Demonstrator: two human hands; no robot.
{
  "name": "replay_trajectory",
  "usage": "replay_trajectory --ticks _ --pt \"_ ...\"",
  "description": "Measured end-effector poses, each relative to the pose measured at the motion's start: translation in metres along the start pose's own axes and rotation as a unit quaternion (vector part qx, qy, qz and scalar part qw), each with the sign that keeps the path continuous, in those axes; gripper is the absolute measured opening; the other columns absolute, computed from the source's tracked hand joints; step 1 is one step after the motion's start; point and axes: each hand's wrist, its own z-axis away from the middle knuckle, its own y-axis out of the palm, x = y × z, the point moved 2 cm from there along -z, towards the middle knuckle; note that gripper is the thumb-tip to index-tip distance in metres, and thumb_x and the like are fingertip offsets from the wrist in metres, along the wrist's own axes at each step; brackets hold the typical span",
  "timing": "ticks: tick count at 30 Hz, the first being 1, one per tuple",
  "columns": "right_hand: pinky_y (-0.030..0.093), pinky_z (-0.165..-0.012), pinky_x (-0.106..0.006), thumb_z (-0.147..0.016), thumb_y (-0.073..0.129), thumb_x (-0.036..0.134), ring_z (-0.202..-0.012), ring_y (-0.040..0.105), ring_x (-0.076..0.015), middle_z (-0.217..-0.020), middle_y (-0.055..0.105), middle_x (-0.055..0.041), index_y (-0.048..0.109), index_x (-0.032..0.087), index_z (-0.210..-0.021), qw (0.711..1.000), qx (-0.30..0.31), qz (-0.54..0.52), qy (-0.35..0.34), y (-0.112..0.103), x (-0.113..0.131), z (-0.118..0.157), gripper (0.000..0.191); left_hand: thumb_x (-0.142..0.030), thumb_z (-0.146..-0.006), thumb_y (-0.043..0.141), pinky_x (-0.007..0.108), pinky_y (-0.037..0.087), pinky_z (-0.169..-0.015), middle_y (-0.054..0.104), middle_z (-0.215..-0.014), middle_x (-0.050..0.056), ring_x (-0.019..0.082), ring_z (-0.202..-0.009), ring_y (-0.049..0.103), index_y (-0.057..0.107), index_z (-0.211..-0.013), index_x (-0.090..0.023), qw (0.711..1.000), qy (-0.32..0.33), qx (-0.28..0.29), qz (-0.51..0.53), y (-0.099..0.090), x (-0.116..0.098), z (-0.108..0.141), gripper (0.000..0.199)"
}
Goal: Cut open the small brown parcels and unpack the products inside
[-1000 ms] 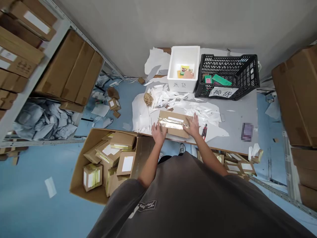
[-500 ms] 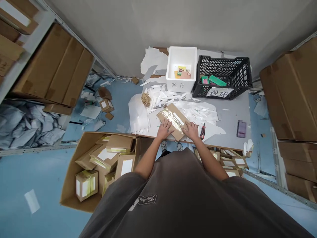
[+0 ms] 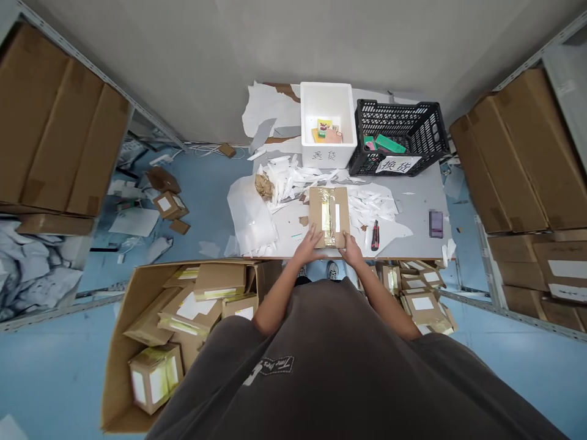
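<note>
A flat cardboard box [image 3: 329, 214] with shiny tape down its middle and a white label strip lies square to me near the table's front edge. My left hand [image 3: 308, 245] grips its lower left corner, fingers along the side and thumb by the near edge. At the lower right corner my right hand [image 3: 351, 249] holds the box too; some of its fingers are hidden. A red and black utility knife [image 3: 375, 236] lies on the table just right of that hand. White paper scraps [image 3: 372, 201] spread around the box, with a crumpled brown paper [image 3: 264, 186] at the left.
Behind the box stand a white bin [image 3: 328, 156] and a black crate [image 3: 398, 165], both with small items inside. A large open carton [image 3: 114, 366] full of parcels is at my left. More parcels [image 3: 422, 302] lie below the table at right. Loaded shelves flank both sides.
The box has turned from a slant to straight in front of me. My hands have shifted from its top to its lower corners. The camera view has moved a little.
</note>
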Motion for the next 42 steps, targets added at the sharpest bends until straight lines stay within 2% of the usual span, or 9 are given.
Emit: replay_trajectory --ticks 5,9,12,19,25,29,32,38,42 --pt "0.056 -0.11 -0.05 -0.091 0.063 0.024 -0.13 0.066 -0.0348 -0.147 0.061 -0.0175 0.042 0.022 -0.167 0.999 -0.029 -0.029 -0.02 -0.018 0.008 0.001 0.078 -0.024 -0.097 0.07 0.051 0.043 -0.129 0.021 -0.184 0.011 0.033 -0.166 0.034 0.055 -0.162 -0.026 0.998 -0.005 -0.05 0.038 0.0 -0.011 0.004 0.067" --pt "0.055 -0.112 -0.053 -0.104 0.055 0.041 -0.131 0.066 -0.0356 -0.148 0.066 -0.016 0.05 0.023 -0.162 0.992 -0.105 -0.028 -0.07 -0.066 0.03 -0.008 0.061 -0.035 -0.1 0.069 0.051 0.044 -0.129 0.038 -0.178 0.008 0.032 -0.16 0.044 0.062 -0.155 -0.028 0.984 -0.004 -0.162 0.069 -0.046 -0.031 -0.012 0.056" --pt "0.057 -0.107 -0.051 -0.108 0.049 0.05 -0.123 0.071 -0.0338 -0.139 0.072 -0.0126 0.041 0.026 -0.168 0.985 -0.15 -0.048 -0.07 -0.099 0.045 -0.033 0.066 -0.043 -0.103 0.067 0.049 0.045 -0.128 0.041 -0.177 0.006 0.03 -0.16 0.044 0.049 -0.166 -0.031 0.962 -0.018 -0.251 0.109 -0.076 -0.042 -0.027 0.067" --pt "0.054 -0.111 -0.053 -0.108 0.042 0.042 -0.125 0.069 -0.0359 -0.137 0.074 -0.0173 0.052 0.017 -0.16 0.989 -0.128 -0.062 -0.041 -0.095 0.057 -0.094 0.059 -0.05 -0.097 0.075 0.05 0.024 -0.138 0.034 -0.18 0.008 0.031 -0.167 0.03 0.03 -0.175 -0.028 0.974 -0.044 -0.173 0.14 -0.069 -0.041 -0.064 0.093" --pt "0.049 -0.119 -0.057 -0.102 0.056 0.053 -0.142 0.059 -0.0375 -0.165 0.054 -0.0154 0.039 0.024 -0.17 0.986 -0.133 -0.081 -0.062 -0.092 0.035 -0.031 0.076 -0.052 -0.1 0.072 0.051 0.029 -0.136 0.032 -0.18 0.013 0.034 -0.168 0.027 0.027 -0.176 -0.026 0.975 -0.105 -0.188 0.059 -0.061 -0.043 -0.013 0.092" --pt "0.048 -0.122 -0.052 -0.088 0.08 0.045 -0.152 0.05 -0.0365 -0.169 0.047 -0.0135 0.032 0.028 -0.175 0.991 0.023 -0.082 -0.108 -0.071 0.028 0.022 0.1 -0.052 -0.085 0.088 0.048 0.035 -0.134 0.029 -0.182 0.01 0.035 -0.167 0.029 0.021 -0.178 -0.031 0.994 -0.061 -0.071 0.05 -0.047 -0.045 0.035 0.116" --pt "0.048 -0.121 -0.052 -0.087 0.08 0.037 -0.151 0.052 -0.0353 -0.169 0.047 -0.0132 0.028 0.032 -0.176 0.99 0.049 -0.088 -0.103 -0.066 0.03 0.028 0.103 -0.046 -0.089 0.086 0.048 0.035 -0.134 0.037 -0.178 0.007 0.033 -0.166 0.033 0.032 -0.175 -0.035 0.993 -0.07 -0.082 0.035 -0.045 -0.05 0.042 0.102" --pt "0.052 -0.115 -0.052 -0.102 0.061 0.057 -0.135 0.064 -0.0372 -0.152 0.066 -0.0125 0.027 0.028 -0.176 0.985 -0.085 -0.098 -0.11 -0.107 0.044 -0.048 0.087 -0.051 -0.105 0.067 0.044 0.055 -0.119 0.057 -0.165 0.009 0.029 -0.138 0.068 0.015 -0.179 -0.033 0.957 -0.116 -0.247 0.102 -0.076 -0.054 -0.022 0.092" --pt "0.054 -0.113 -0.051 -0.105 0.047 0.044 -0.131 0.067 -0.036 -0.15 0.067 -0.0149 0.022 0.019 -0.177 0.991 -0.093 -0.08 -0.045 -0.094 0.056 -0.107 0.081 -0.041 -0.103 0.067 0.047 0.042 -0.129 0.038 -0.177 0.011 0.031 -0.158 0.048 0.006 -0.18 -0.027 0.965 -0.128 -0.211 0.087 -0.072 -0.04 -0.072 0.099"
